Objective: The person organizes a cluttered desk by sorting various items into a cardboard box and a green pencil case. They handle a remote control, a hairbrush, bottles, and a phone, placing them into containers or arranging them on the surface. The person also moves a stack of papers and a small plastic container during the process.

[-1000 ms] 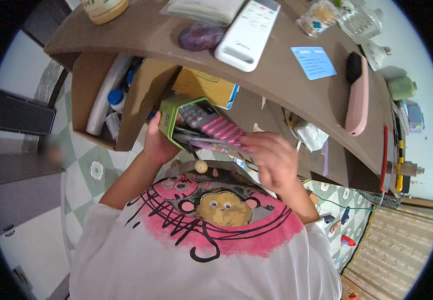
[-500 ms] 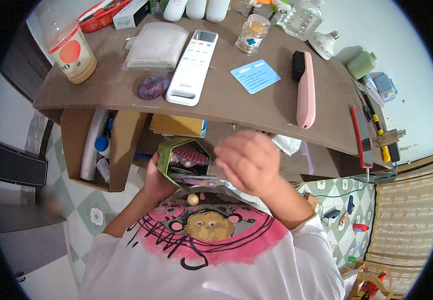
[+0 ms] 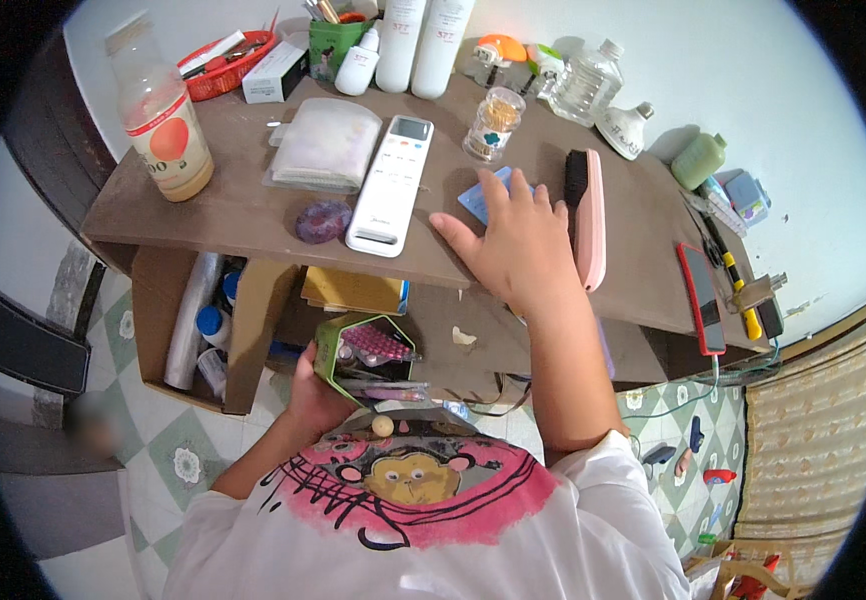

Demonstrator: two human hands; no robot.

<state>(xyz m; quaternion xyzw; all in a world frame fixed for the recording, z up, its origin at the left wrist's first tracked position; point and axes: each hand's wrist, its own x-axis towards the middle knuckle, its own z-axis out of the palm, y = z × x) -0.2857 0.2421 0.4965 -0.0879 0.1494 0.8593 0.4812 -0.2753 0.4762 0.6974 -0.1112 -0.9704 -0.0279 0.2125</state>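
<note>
My left hand grips a green six-sided box at its left side, below the desk's front edge. The box's open top shows a pink dotted item and slim purple packets inside. Over the desk, my right hand reaches palm down with its fingers spread. It covers most of a blue card; whether it touches the card I cannot tell. Just right of those fingers lies a pink-handled brush with black bristles. A white remote control rests to the left of the hand.
On the brown desk stand a large bottle, a jar of thin sticks and a clear plastic bottle. A purple hair tie lies near the front edge. A red phone sits at right. Below is a cardboard box.
My right hand has moved from beside the green box up and forward onto the blue card, its fingers spreading. My left hand still holds the box. The view has tilted up slightly.
</note>
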